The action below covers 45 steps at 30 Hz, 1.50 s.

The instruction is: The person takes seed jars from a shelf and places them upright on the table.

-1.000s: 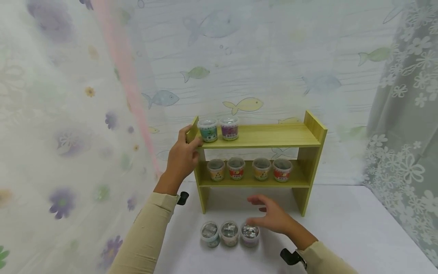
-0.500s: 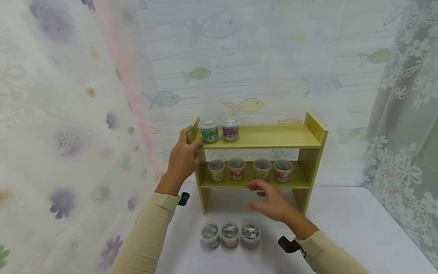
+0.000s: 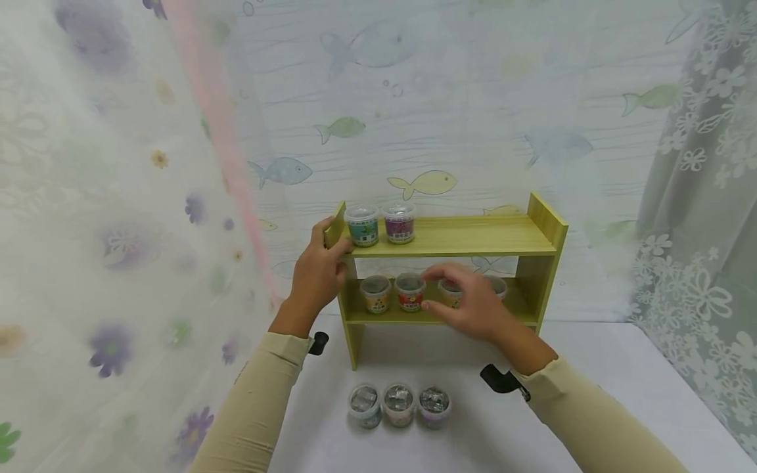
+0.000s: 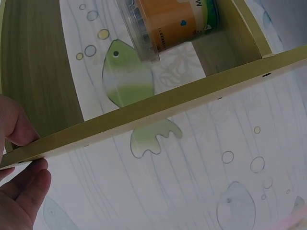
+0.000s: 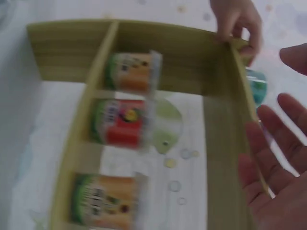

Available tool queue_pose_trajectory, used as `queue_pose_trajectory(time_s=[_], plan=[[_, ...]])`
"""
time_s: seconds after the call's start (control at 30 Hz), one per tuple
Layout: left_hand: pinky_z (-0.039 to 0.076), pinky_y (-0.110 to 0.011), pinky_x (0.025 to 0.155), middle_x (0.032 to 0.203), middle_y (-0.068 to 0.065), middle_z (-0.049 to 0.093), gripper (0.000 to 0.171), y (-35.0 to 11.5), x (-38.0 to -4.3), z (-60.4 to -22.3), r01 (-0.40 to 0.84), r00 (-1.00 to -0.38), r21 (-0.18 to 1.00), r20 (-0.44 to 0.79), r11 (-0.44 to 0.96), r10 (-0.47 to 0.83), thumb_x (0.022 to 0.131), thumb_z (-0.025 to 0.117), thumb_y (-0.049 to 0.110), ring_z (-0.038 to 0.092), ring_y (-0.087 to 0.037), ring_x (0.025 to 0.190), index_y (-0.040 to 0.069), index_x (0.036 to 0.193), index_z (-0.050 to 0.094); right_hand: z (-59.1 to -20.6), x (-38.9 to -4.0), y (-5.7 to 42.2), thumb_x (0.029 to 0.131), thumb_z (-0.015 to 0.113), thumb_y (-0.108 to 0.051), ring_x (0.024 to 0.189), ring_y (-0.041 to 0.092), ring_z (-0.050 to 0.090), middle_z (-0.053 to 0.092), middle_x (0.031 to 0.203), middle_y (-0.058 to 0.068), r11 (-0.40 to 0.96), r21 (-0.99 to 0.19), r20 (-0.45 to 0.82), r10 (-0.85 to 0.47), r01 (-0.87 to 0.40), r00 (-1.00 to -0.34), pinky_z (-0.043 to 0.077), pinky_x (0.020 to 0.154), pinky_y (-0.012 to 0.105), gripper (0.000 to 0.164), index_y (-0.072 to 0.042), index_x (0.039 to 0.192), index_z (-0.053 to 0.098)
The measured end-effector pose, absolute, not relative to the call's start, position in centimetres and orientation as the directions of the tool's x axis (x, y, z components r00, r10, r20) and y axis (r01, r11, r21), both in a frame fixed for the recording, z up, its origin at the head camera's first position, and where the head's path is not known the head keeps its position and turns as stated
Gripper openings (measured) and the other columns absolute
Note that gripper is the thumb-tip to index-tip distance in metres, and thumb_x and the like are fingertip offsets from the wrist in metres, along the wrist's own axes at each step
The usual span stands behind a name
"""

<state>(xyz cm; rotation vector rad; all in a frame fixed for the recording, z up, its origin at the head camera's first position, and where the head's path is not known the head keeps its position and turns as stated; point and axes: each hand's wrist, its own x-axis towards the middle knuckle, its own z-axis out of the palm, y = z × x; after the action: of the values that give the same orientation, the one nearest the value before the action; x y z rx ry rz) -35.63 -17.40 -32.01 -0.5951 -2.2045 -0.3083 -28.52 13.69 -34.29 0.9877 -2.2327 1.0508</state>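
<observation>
My left hand grips the upper left corner of a small two-tier wooden shelf; in the left wrist view its thumb and fingers pinch the side panel from both faces. My right hand, fingers spread and holding nothing, hovers before the lower tier. Its fingertips overlap the edge of a red-labelled tub. An orange-labelled tub stands left of that one. Another orange-labelled tub and a second red-labelled tub are partly hidden behind the right hand. A teal tub and a purple tub stand up top.
On the white tabletop, in front of the shelf, a tub with a bluish body, a pale tub and a lilac-tinted tub stand in a row. Fish-printed fabric hangs behind.
My right hand has risen from beside the row of tubs on the table to the front of the lower tier. The left hand keeps its grip on the shelf; the tubs have not moved.
</observation>
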Motion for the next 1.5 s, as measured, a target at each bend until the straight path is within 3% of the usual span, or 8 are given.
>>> queue_pose_trajectory(time_s=[0.17,0.3,0.37,0.53,0.73,1.0,1.27,1.5], plan=[[0.056,-0.046,0.063,0.159,-0.020,0.038,0.029,-17.4,-35.6,-32.1,0.505,-0.564,0.021,0.765,0.863,0.311,0.087,0.064,-0.001,0.065,-0.035,0.084,0.018,0.108,0.070,-30.7,-29.6,13.7,0.086,0.082,-0.013,0.109,0.018,0.069,0.073,0.118,0.000,0.368,-0.348,0.795,-0.372,-0.862,-0.479,0.058,0.086,0.040,0.034,-0.015,0.119,0.072],[0.056,-0.045,0.063,0.160,-0.019,0.037,0.029,-17.4,-35.6,-32.1,0.499,-0.570,0.022,0.761,0.866,0.309,0.087,0.064,0.000,0.065,-0.034,0.083,0.019,0.109,0.070,-28.0,-30.7,13.4,0.085,0.082,-0.010,0.116,0.019,0.064,0.070,0.124,0.003,0.323,-0.353,0.838,-0.308,-0.878,-0.450,0.056,0.089,0.042,0.037,-0.013,0.121,0.071],[0.056,-0.045,0.063,0.160,-0.019,0.037,0.029,-17.4,-35.6,-32.1,0.498,-0.572,0.022,0.760,0.867,0.309,0.088,0.064,0.000,0.066,-0.034,0.083,0.019,0.109,0.070,-26.9,-31.4,13.1,0.086,0.082,-0.011,0.124,0.020,0.060,0.065,0.132,0.004,0.309,-0.397,0.833,-0.276,-0.864,-0.481,0.054,0.095,0.044,0.043,-0.012,0.127,0.068],[0.056,-0.045,0.062,0.160,-0.019,0.037,0.029,-17.4,-35.7,-32.1,0.496,-0.569,0.018,0.762,0.868,0.309,0.087,0.065,0.000,0.066,-0.034,0.082,0.019,0.108,0.070,-25.0,-33.5,12.6,0.089,0.082,-0.019,0.139,0.020,0.048,0.052,0.147,0.001,0.278,-0.573,0.739,-0.231,-0.771,-0.633,0.046,0.112,0.046,0.059,-0.014,0.142,0.055],[0.054,-0.045,0.060,0.160,-0.020,0.037,0.029,-17.4,-35.6,-32.1,0.502,-0.565,0.026,0.766,0.864,0.305,0.087,0.064,-0.001,0.065,-0.034,0.079,0.019,0.108,0.070,-24.3,-35.7,12.0,0.090,0.081,-0.033,0.146,0.026,0.044,0.047,0.153,0.005,0.288,-0.705,0.600,-0.245,-0.648,-0.761,0.040,0.118,0.046,0.065,-0.018,0.146,0.050],[0.055,-0.047,0.061,0.159,-0.020,0.038,0.030,-17.2,-35.7,-32.1,0.503,-0.563,0.031,0.770,0.864,0.301,0.086,0.064,-0.002,0.066,-0.036,0.082,0.018,0.107,0.070,-25.1,-37.7,11.9,0.091,0.075,-0.054,0.148,0.027,0.044,0.043,0.160,0.005,0.332,-0.798,0.408,-0.318,-0.503,-0.856,0.041,0.117,0.051,0.078,-0.021,0.154,0.043],[0.054,-0.045,0.059,0.159,-0.020,0.038,0.028,-16.9,-35.8,-32.2,0.507,-0.564,0.024,0.765,0.861,0.311,0.088,0.062,-0.001,0.064,-0.034,0.078,0.019,0.107,0.070,-26.1,-38.8,12.8,0.096,0.069,-0.052,0.149,0.028,0.042,0.036,0.166,0.009,0.281,-0.878,0.280,-0.359,-0.389,-0.891,0.042,0.116,0.053,0.081,-0.024,0.162,0.032],[0.055,-0.046,0.060,0.158,-0.020,0.040,0.027,-17.3,-35.9,-32.3,0.498,-0.552,0.028,0.781,0.867,0.292,0.086,0.063,-0.001,0.065,-0.035,0.080,0.019,0.105,0.069,-25.7,-38.5,11.5,0.095,0.067,-0.060,0.141,0.031,0.053,0.048,0.157,0.010,0.280,-0.894,0.237,-0.365,-0.349,-0.900,0.040,0.117,0.054,0.083,-0.024,0.162,0.034]])
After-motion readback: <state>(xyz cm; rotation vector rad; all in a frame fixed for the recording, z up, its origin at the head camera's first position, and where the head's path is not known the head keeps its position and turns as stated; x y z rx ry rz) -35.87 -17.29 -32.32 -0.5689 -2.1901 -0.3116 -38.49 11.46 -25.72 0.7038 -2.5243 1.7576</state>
